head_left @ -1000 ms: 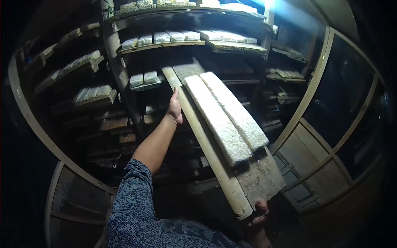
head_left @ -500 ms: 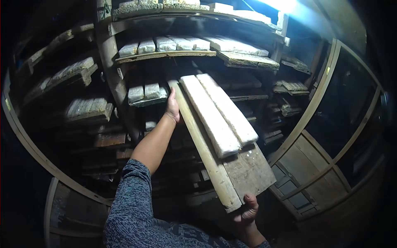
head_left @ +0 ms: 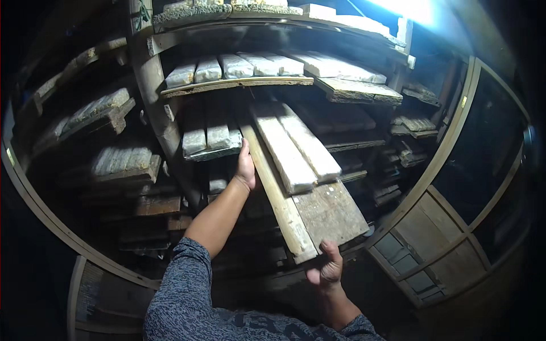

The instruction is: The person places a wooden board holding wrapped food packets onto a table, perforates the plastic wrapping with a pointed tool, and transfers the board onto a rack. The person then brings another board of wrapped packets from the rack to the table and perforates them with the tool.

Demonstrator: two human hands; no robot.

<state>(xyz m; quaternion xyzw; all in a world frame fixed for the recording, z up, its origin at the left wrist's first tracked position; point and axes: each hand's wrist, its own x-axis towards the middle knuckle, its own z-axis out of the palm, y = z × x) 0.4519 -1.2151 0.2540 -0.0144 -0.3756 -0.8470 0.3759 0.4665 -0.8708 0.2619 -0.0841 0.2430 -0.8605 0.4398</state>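
I hold up a long wooden board (head_left: 331, 215), made of a pale strip on the left and a wider stained plank, tilted with its far end in the rack's dark gap. Two long white slabs (head_left: 282, 152) lie on it side by side. My left hand (head_left: 246, 168) grips the board's left edge partway along, thumb up. At the near end, my right hand (head_left: 326, 269) holds the edge with its thumb on top and fingers beneath, partly hidden. The board's far end is in shadow below a loaded shelf (head_left: 239, 84).
A shorter board with white slabs (head_left: 195, 140) sits just left of my left hand. A wooden post (head_left: 149, 85) stands further left. Loaded shelves (head_left: 128, 162) line both sides. Wooden framed panels (head_left: 432, 224) stand at the right, and a bright lamp (head_left: 406, 7) shines above.
The board with its two slabs has moved away from me, its far end deeper into the gap under the shelf. Both hands still hold it. The view has shifted slightly.
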